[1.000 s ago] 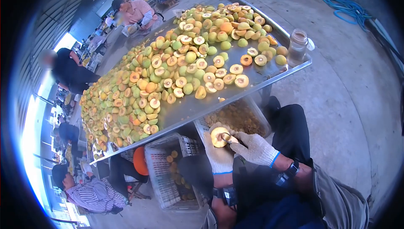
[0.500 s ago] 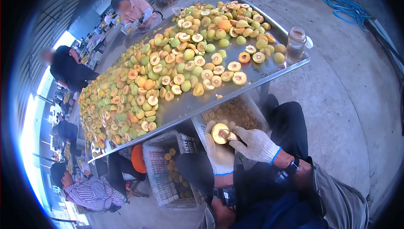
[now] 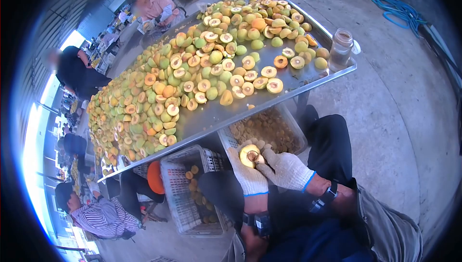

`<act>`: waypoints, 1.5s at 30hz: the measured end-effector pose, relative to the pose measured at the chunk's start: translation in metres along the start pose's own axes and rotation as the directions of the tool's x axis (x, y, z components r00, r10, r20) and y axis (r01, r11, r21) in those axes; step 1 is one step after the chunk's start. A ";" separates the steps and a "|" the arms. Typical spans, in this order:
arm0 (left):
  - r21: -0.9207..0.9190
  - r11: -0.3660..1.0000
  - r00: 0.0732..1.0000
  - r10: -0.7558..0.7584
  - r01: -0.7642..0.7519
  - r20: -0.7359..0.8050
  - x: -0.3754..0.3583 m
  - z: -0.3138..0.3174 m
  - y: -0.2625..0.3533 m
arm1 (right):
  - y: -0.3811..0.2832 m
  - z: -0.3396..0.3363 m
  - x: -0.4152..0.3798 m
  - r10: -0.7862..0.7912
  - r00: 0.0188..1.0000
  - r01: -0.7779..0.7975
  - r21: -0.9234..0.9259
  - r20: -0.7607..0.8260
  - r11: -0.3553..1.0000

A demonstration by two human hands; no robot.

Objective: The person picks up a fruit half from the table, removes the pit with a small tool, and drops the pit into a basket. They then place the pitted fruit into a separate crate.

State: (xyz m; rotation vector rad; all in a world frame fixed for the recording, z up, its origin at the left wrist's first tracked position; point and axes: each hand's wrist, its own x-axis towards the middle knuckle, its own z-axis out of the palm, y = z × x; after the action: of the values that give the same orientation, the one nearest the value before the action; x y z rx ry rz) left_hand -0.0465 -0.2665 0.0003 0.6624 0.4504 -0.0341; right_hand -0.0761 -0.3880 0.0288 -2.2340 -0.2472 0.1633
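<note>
My left hand [image 3: 249, 174], in a white knit glove, cups a halved peach [image 3: 250, 155] with its cut face and dark pit turned up. My right hand [image 3: 285, 169], also gloved, presses a small tool against the pit; the tool is mostly hidden by the fingers. Both hands are over my lap, just below the front edge of a long metal table [image 3: 226, 115]. The table carries a big heap of peach halves [image 3: 192, 69], green and orange.
A white crate of pits [image 3: 269, 129] stands under the table in front of my hands, a second crate [image 3: 185, 194] with a few fruits to its left. A glass jar [image 3: 340, 49] stands at the table's right corner. Several other people sit along the left side. A blue hose [image 3: 397, 9] lies far right.
My hands and the peach half have stayed in place with small shifts; the right hand's fingers have closed in over the pit. The view has moved slightly.
</note>
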 end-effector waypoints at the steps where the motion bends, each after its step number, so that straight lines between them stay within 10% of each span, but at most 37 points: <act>1: 0.011 1.000 1.000 -0.021 0.021 -0.007 0.000 -0.001 0.002 | -0.002 -0.002 0.000 0.014 1.000 -0.014 0.007 0.027 1.000; 24: 0.111 0.993 0.995 -0.056 0.046 0.088 -0.013 0.020 0.015 | -0.008 -0.014 -0.002 0.041 0.990 -0.049 0.058 0.131 0.997; 26: 0.152 0.988 0.995 -0.012 -0.003 0.100 -0.014 0.020 0.013 | -0.010 -0.014 -0.006 0.028 0.997 -0.051 0.328 0.076 0.943; 32: 0.123 0.992 0.993 0.012 -0.026 0.115 -0.013 0.019 0.010 | 0.002 -0.010 -0.009 0.042 0.991 -0.057 0.123 0.125 0.991; 34: 0.486 0.872 0.986 -0.032 -0.053 0.166 -0.011 0.022 0.019 | 0.007 -0.007 -0.011 0.039 0.995 -0.050 0.130 0.086 0.990; 39: 0.495 0.869 0.984 -0.085 -0.002 0.154 0.006 0.017 0.017 | 0.000 -0.021 -0.013 0.110 0.986 -0.137 0.234 0.126 0.962; 45: 0.295 0.925 0.961 0.183 -0.241 0.209 -0.024 0.050 0.005 | 0.008 -0.036 -0.009 0.176 0.875 -0.460 0.660 0.451 0.594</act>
State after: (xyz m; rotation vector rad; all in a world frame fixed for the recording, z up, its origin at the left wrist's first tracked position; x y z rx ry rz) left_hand -0.0480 -0.2948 0.0482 1.0159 0.1973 0.0409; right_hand -0.0768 -0.4224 0.0456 -1.3590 0.0634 0.7313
